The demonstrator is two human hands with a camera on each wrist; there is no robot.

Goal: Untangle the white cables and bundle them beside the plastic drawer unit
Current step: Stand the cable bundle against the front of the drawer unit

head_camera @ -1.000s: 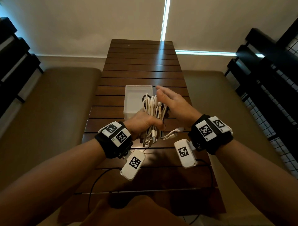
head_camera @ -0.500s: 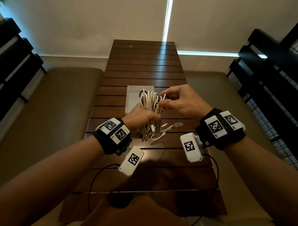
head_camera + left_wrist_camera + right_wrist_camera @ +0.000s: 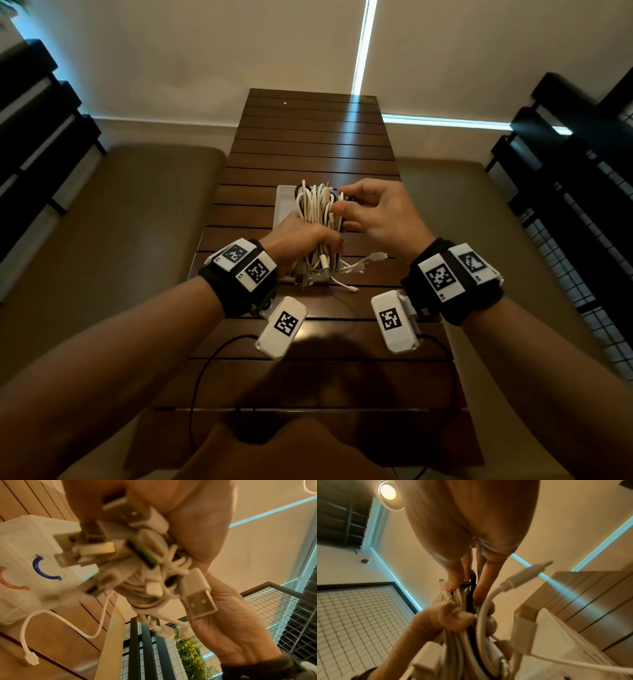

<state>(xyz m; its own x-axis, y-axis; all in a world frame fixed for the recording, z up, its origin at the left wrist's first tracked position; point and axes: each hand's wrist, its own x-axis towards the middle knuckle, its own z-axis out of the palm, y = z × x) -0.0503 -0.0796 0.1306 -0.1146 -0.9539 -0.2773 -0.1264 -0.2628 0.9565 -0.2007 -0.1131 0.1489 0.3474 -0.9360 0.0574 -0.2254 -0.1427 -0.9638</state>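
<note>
**poster1:** Since a second back the right hand (image 3: 378,214) went from spread flat over the bundle to pinching at its top, and it's slid a bit further right. Left one hasn't budged.

**poster2:** ok, run me through the setup, big stuff first?

**poster1:** Long dark slatted wooden desk (image 3: 310,137) running away from the camera, padded brown benches (image 3: 130,219) down both sides, black railings with wire mesh (image 3: 579,212) on the far right. On the desk sits the plastic drawer unit (image 3: 282,205), translucent white; the left wrist view shows a blue handle (image 3: 42,570) and an orange one (image 3: 10,580) on its drawers.

**poster2:** and the cables?

**poster1:** The white cables (image 3: 320,219) are off the desk, held up as one upright looped bundle right in front of the drawer unit. The left hand (image 3: 298,243) has its fingers wrapped tight round the middle of it. Right hand's thumb and fingertips are nipped onto strands near the top loops, with something black in among them, can't tell what.

**poster2:** loose ends?

**poster1:** Plenty. A bunch of USB plugs (image 3: 200,603) dangle under the left fist, blurry up close. One thin strand droops down so its small connector (image 3: 31,660) lies on the desk, and another plug (image 3: 376,256) sticks out to the right.
</note>
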